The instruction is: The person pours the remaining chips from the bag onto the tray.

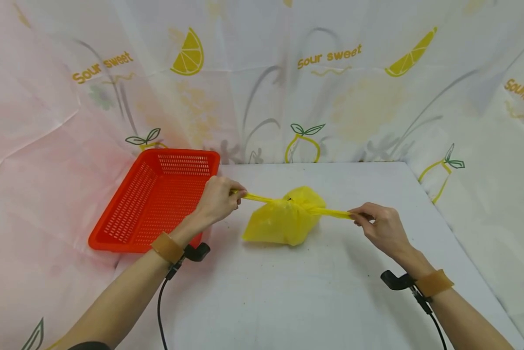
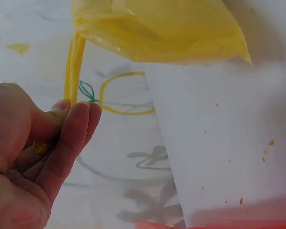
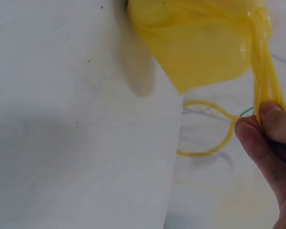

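A yellow plastic bag (image 1: 284,223) sits near the middle of the white table, its body bulging and its two handles stretched out to opposite sides. My left hand (image 1: 220,198) pinches the left handle (image 2: 74,67) between thumb and fingers, and a bit of its end pokes out below the thumb. On the other side, my right hand (image 1: 382,226) pinches the right handle (image 3: 264,71) the same way. Both handles look taut and meet at the gathered top of the bag. What lies inside the bag is hidden.
A red plastic basket (image 1: 152,248) with slotted walls stands at the left, partly behind my left forearm. Small brown crumbs (image 2: 270,142) are scattered on the white table (image 1: 279,301). A lemon-printed cloth (image 1: 253,97) hangs behind and at both sides.
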`<action>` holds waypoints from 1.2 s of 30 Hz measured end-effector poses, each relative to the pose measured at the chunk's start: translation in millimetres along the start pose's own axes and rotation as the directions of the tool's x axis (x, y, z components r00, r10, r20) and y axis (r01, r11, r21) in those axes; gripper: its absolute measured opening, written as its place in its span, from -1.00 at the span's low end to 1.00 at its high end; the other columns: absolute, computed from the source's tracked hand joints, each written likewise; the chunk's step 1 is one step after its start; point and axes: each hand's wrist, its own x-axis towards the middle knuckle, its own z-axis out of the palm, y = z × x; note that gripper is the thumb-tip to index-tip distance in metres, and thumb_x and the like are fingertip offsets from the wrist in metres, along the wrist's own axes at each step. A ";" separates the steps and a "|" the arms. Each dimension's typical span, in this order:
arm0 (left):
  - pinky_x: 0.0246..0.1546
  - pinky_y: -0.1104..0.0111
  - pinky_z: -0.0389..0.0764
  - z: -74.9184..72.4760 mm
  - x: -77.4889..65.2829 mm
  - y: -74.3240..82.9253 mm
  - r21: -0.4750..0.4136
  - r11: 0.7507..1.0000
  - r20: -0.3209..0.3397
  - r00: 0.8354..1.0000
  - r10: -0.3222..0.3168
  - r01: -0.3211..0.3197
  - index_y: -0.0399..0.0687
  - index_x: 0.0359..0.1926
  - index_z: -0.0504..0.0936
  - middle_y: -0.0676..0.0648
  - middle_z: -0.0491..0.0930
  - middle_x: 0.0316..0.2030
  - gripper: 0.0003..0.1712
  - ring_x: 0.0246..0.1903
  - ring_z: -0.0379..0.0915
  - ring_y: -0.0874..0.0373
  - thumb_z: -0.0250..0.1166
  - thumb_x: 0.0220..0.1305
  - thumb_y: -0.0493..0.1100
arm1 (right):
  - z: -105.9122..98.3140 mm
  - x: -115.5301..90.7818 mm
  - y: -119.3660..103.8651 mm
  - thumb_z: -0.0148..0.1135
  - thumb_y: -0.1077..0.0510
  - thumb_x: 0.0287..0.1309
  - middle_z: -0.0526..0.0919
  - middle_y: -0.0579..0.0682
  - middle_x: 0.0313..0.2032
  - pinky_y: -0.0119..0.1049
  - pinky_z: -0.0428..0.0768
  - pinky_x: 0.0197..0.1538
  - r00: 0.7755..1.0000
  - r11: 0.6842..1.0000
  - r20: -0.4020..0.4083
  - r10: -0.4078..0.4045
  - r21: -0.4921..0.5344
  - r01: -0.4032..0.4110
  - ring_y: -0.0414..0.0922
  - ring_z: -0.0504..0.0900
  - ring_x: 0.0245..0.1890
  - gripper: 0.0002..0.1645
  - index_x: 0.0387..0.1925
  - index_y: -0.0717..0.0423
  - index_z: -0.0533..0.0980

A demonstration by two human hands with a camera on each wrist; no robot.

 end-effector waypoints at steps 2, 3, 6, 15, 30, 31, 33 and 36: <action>-0.73 0.40 0.49 0.7 -0.9 -0.9 -0.004 1.000 0.008 1.000 -0.009 0.009 -0.17 -0.29 0.76 -0.02 0.59 -0.65 -0.88 -0.72 0.46 0.25 0.34 0.20 -0.22 | -1.6 -2.2 1.8 0.41 0.47 -0.13 0.70 -0.10 -0.44 -0.57 0.53 -0.52 1.000 1.000 -0.003 0.006 -0.005 -0.006 -0.26 0.67 -0.54 -0.71 -0.35 0.09 0.69; -0.73 0.40 0.49 1.3 -1.2 -1.1 -0.004 1.000 0.011 1.000 -0.012 0.012 -0.17 -0.29 0.76 -0.01 0.59 -0.65 -0.87 -0.72 0.46 0.25 0.34 0.20 -0.22 | -2.3 -3.2 2.6 0.41 0.47 -0.14 0.70 -0.10 -0.44 -0.59 0.52 -0.53 1.000 1.000 -0.006 0.010 -0.008 -0.010 -0.26 0.67 -0.54 -0.70 -0.36 0.09 0.69; -0.72 0.40 0.50 2.3 -1.5 -1.2 -0.010 1.000 0.016 1.000 -0.020 0.020 -0.16 -0.27 0.76 0.02 0.58 -0.65 -0.86 -0.71 0.46 0.25 0.34 0.20 -0.20 | -3.9 -5.1 3.5 0.41 0.48 -0.13 0.71 -0.07 -0.44 -0.59 0.52 -0.53 1.000 1.000 -0.011 0.020 -0.009 -0.020 -0.25 0.67 -0.54 -0.71 -0.35 0.09 0.69; -0.58 0.43 0.59 1.5 0.3 -0.1 -0.108 0.993 0.015 0.999 -0.036 0.037 -0.17 -0.25 0.75 -0.03 0.64 -0.58 -0.84 -0.63 0.58 0.17 0.35 0.19 -0.19 | -7.9 -0.8 -0.8 0.39 0.42 -0.05 0.69 -0.14 -0.40 -0.60 0.55 -0.47 0.998 0.998 -0.018 0.059 0.015 -0.059 -0.30 0.67 -0.50 -0.73 -0.31 0.06 0.69; -0.65 0.36 0.52 -5.5 2.2 2.6 -0.079 0.996 0.000 1.000 0.028 -0.028 -0.04 -0.28 0.74 0.07 0.65 -0.51 -0.82 -0.59 0.51 0.26 0.27 0.29 -0.08 | -13.9 8.2 -8.9 0.41 0.34 -0.03 0.69 -0.21 -0.34 -0.61 0.53 -0.29 0.998 1.000 -0.058 -0.012 0.008 0.012 -0.34 0.58 -0.40 -0.72 -0.22 0.02 0.69; -0.66 0.35 0.51 -7.1 2.5 3.6 -0.065 0.997 -0.006 0.999 0.032 -0.032 -0.02 -0.29 0.75 0.08 0.66 -0.51 -0.81 -0.59 0.51 0.26 0.26 0.30 -0.07 | -14.3 9.4 -10.5 0.42 0.34 -0.03 0.69 -0.21 -0.33 -0.61 0.53 -0.29 0.997 0.999 -0.068 -0.036 0.010 0.037 -0.34 0.58 -0.40 -0.71 -0.22 0.01 0.68; -0.67 0.35 0.48 -10.7 3.4 5.2 -0.039 0.998 -0.022 0.999 0.044 -0.045 0.01 -0.32 0.75 0.09 0.66 -0.51 -0.82 -0.57 0.50 0.27 0.25 0.30 -0.07 | -15.7 12.2 -14.7 0.43 0.34 -0.06 0.69 -0.20 -0.34 -0.59 0.51 -0.28 0.993 0.997 -0.093 -0.077 0.012 0.078 -0.33 0.58 -0.41 -0.69 -0.21 0.01 0.68; -0.64 0.36 0.49 -17.2 5.0 7.8 -0.010 0.997 -0.062 0.996 0.070 -0.071 0.04 -0.34 0.75 0.11 0.67 -0.49 -0.83 -0.52 0.51 0.28 0.25 0.29 -0.08 | -18.8 18.3 -23.4 0.41 0.34 -0.05 0.70 -0.19 -0.32 -0.59 0.48 -0.24 0.986 0.994 -0.124 -0.109 0.001 0.110 -0.30 0.58 -0.37 -0.69 -0.21 0.00 0.68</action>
